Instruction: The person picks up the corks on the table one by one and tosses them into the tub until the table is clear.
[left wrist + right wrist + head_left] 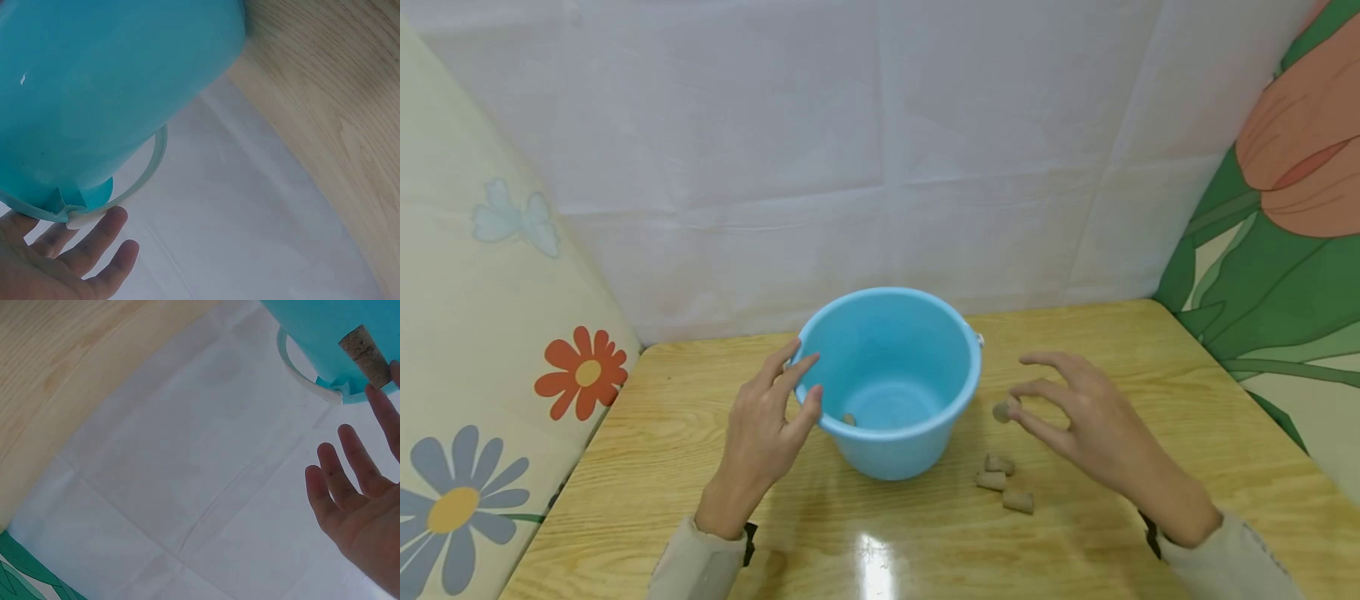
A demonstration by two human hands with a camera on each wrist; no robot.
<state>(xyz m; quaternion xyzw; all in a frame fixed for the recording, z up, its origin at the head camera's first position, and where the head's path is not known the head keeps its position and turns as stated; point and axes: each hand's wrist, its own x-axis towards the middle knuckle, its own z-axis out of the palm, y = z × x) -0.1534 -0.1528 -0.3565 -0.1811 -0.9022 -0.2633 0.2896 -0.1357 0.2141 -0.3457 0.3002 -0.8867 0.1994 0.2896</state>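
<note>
Left hand rests spread on the bucket; right hand pinches a cork.

White sheet behind wooden table

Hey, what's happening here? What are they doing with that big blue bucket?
A person is handling corks beside the blue bucket. Their right hand pinches one cork just outside the bucket, while their left hand rests on its rim. Three other corks lie on the wooden table, and what looks like another cork is inside the bucket.
</note>
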